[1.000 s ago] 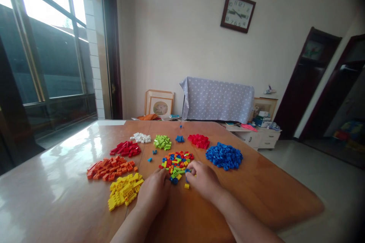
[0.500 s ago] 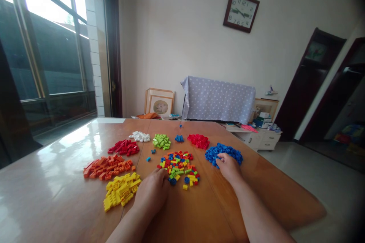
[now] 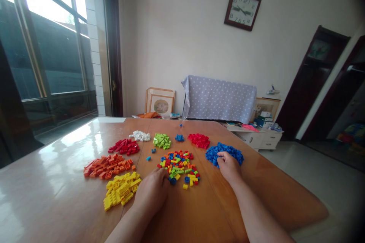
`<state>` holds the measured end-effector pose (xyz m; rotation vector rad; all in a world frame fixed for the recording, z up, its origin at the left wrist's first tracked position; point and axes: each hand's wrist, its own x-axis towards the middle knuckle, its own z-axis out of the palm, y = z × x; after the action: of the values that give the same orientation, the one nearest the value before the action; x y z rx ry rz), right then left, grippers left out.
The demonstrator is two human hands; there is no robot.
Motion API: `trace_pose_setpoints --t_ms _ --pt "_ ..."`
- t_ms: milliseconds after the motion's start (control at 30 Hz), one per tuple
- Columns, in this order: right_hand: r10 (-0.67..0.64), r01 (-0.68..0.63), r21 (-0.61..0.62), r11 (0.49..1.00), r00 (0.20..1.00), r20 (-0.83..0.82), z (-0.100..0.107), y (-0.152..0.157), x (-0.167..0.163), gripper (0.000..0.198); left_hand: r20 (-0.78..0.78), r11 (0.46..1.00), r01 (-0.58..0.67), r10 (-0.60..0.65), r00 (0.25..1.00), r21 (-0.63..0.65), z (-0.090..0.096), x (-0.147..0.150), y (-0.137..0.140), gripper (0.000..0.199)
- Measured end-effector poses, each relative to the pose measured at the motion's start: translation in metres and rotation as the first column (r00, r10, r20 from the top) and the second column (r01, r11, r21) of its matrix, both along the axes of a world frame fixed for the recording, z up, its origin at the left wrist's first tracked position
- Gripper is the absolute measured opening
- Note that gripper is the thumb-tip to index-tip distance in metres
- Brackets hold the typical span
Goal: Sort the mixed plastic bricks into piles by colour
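My right hand (image 3: 229, 166) is at the near edge of a heap of blue toy bricks (image 3: 225, 152). Its thumb and forefinger are drawn together against the heap, and whatever lies between them cannot be made out. On the table, my left hand (image 3: 154, 189) rests with curled fingers at the near left side of a mixed pile of coloured bricks (image 3: 180, 162). The back of that hand hides its fingertips and anything in them. Left of it lies a pile of yellow bricks (image 3: 121, 191).
Orange bricks (image 3: 108, 166), dark red bricks (image 3: 124, 147), white bricks (image 3: 139, 136), lime green bricks (image 3: 162, 141) and red bricks (image 3: 199, 140) form separate piles on the wooden table (image 3: 194, 216). Small blue pieces (image 3: 179, 138) sit between the green and red piles.
The view has tilted very slightly. Both hands stay in nearly the same places, and the brick piles look unchanged.
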<state>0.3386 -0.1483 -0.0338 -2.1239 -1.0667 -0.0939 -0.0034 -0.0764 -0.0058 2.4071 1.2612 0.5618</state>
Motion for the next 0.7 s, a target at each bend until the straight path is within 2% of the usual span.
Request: trace_pose_setpoints --t_ms 67,167,267,367,433,533,700 --pt "0.054 -0.055 0.047 0.997 0.998 0.023 0.004 -0.001 -0.015 0.03 -0.002 1.0 -0.001 0.001 1.0 0.003 0.0 0.0 0.0 0.015" --pt "0.236 -0.242 0.051 0.969 0.967 0.098 0.012 -0.002 -0.051 0.022 -0.01 1.0 -0.002 0.002 1.0 0.008 0.0 0.0 0.0 0.015" --pt "0.406 -0.404 -0.048 0.914 0.902 0.146 0.019 -0.005 -0.091 0.018 -0.015 1.0 -0.003 0.003 1.0 0.003 -0.002 0.001 0.001 0.015" --pt "0.527 -0.506 -0.156 0.848 0.833 0.167 0.026 -0.01 -0.119 0.016 0.009 1.0 0.0 0.0 1.0 0.01 -0.004 0.0 0.002 0.015" --pt "0.567 -0.531 -0.214 0.82 0.805 0.176 0.03 -0.012 -0.127 0.021 0.023 1.0 0.003 -0.004 1.0 0.019 -0.004 0.0 0.002 0.014" --pt "0.582 -0.532 -0.258 0.806 0.793 0.183 0.031 -0.014 -0.131 0.023 0.023 1.0 0.0 0.0 1.0 0.012 -0.002 0.0 0.001 0.014" --pt "0.577 -0.539 -0.215 0.814 0.791 0.204 0.026 -0.01 -0.13 0.016 0.018 1.0 -0.001 0.001 1.0 0.001 0.001 0.0 0.001 0.015"
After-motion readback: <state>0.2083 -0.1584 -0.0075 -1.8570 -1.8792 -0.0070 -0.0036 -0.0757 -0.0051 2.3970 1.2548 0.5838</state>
